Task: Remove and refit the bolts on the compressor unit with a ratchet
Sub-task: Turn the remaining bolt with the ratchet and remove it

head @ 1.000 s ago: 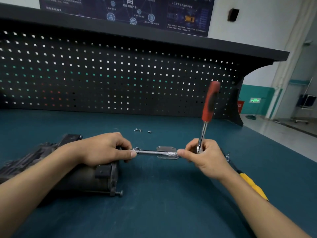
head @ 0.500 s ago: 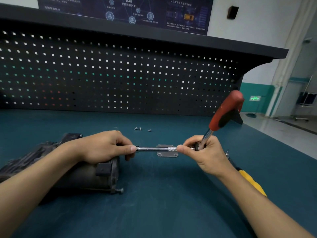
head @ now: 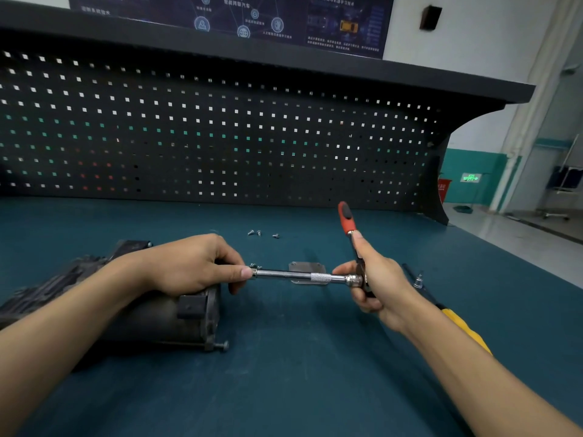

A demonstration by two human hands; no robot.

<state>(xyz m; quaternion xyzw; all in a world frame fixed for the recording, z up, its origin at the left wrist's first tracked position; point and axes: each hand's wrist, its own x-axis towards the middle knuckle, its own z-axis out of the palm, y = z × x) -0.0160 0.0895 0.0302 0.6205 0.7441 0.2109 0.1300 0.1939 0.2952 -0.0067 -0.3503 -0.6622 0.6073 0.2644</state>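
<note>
The dark compressor unit [head: 151, 313] lies on its side at the left of the blue bench. My left hand [head: 189, 266] rests on its right end, forefinger and thumb at the socket end of a chrome extension bar [head: 293, 275] that runs horizontally to the right. My right hand [head: 375, 279] grips the ratchet head, thumb laid along the shank. The red ratchet handle [head: 346, 217] points up and away. One long bolt [head: 220, 345] sticks out at the unit's lower right corner.
Three loose bolts [head: 262, 234] lie further back on the bench. A small metal plate [head: 307, 267] lies behind the extension bar. A yellow-handled tool [head: 463, 326] and a small bit [head: 418, 280] lie under my right forearm. The pegboard [head: 220, 137] closes the back.
The ratchet handle swung from upright to the right, then back to the left and away. Both hands stayed in place on the extension bar and ratchet head.
</note>
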